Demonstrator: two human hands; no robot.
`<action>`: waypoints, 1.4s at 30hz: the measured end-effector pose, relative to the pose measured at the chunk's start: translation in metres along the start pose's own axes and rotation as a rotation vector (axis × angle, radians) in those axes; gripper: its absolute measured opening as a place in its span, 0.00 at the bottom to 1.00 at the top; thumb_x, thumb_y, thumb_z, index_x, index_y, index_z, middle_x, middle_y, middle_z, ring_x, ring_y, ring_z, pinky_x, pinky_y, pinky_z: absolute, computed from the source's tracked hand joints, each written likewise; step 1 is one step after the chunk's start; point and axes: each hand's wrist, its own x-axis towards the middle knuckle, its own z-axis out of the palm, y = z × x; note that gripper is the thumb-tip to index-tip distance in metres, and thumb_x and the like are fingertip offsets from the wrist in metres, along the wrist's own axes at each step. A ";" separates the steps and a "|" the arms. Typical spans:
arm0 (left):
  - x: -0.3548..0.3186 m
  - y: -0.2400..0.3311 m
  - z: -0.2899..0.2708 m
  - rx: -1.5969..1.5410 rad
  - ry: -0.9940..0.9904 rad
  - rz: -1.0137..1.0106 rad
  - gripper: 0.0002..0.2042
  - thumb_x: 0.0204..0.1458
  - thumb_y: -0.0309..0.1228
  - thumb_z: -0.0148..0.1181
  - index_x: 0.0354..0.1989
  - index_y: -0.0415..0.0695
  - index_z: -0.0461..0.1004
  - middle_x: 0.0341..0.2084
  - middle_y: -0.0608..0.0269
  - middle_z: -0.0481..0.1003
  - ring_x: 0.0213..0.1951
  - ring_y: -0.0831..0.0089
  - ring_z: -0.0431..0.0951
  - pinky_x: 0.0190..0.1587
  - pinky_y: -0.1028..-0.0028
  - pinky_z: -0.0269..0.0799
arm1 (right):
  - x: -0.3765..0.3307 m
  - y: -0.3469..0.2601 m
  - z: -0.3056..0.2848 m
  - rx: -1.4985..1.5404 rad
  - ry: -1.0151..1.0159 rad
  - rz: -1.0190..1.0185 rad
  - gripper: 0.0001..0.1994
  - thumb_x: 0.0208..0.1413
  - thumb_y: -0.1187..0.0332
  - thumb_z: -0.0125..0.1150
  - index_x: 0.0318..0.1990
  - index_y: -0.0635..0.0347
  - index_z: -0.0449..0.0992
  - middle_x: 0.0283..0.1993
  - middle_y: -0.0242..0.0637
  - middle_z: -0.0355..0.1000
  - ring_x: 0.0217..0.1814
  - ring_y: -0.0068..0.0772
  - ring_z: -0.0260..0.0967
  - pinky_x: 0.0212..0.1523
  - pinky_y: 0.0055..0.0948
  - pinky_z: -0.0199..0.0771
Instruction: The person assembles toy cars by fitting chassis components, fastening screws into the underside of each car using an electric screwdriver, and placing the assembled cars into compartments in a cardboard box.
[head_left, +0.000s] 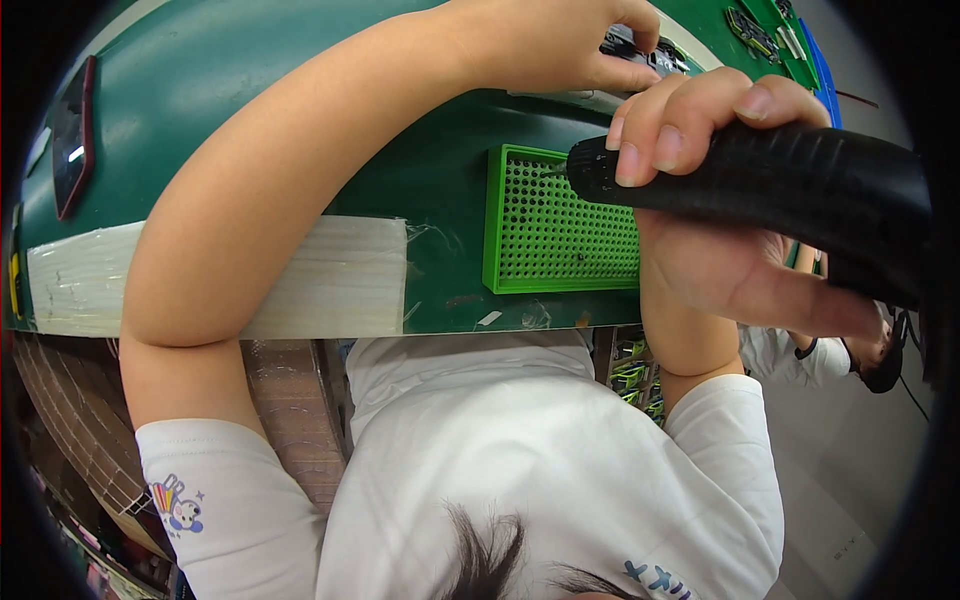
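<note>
My right hand [715, 215] is closed around a thick black power screwdriver [800, 185]. Its tip points left and sits over the upper left part of a bright green perforated screw tray [545, 240] on the green worktop [200, 70]. My left forearm crosses the worktop from the lower left, and my left hand [555, 45] rests at the far edge. Its fingers pinch a small dark part [625, 45], mostly hidden by the thumb and by my right fingers.
A dark phone in a red case [75, 135] lies at the far left. A white ribbed strip [330, 275] runs along the near table edge. Green circuit boards [755, 30] and a blue tray edge [820, 75] sit top right. Another person in a white shirt [800, 355] is at the right.
</note>
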 end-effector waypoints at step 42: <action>-0.044 -0.011 -0.022 -0.022 -0.007 -0.378 0.31 0.38 0.34 0.74 0.51 0.39 0.67 0.49 0.54 0.70 0.51 0.59 0.71 0.53 0.68 0.67 | 0.077 0.024 -0.027 -0.321 0.205 0.098 0.47 0.41 0.20 0.36 0.40 0.64 0.67 0.27 0.40 0.67 0.24 0.32 0.66 0.28 0.27 0.68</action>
